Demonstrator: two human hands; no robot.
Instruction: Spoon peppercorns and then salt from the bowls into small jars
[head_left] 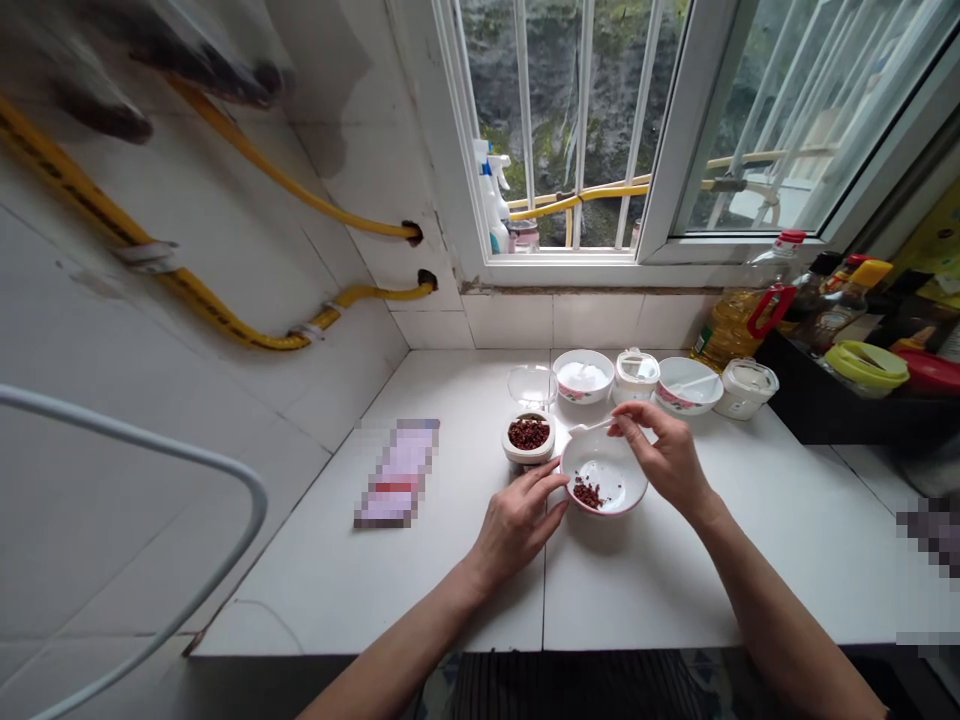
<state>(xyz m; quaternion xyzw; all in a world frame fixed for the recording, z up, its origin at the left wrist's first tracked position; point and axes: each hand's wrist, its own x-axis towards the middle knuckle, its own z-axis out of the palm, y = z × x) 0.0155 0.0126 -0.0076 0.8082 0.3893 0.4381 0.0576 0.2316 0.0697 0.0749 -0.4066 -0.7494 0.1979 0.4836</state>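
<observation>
My right hand (660, 450) pinches the handle of a small white spoon (592, 427), held over the far rim of a white bowl (619, 485). Inside that bowl lies a little heap of dark red peppercorns (589, 493). Against the bowl's left side, my left hand (517, 520) holds it with the fingers and thumb at the rim. Just beyond these fingers stands a small white jar (517, 455), full of the same dark red peppercorns (529, 432). Its clear lid (532, 384) is tipped up at the back.
Behind are a bowl of white powder (583, 378), a lidded jar (637, 374), a bowl with a white spoon (688, 387) and another jar (747, 389). An oil bottle (739, 315) and a black bottle rack (810, 400) stand right. A blurred purple packet (397, 475) lies left.
</observation>
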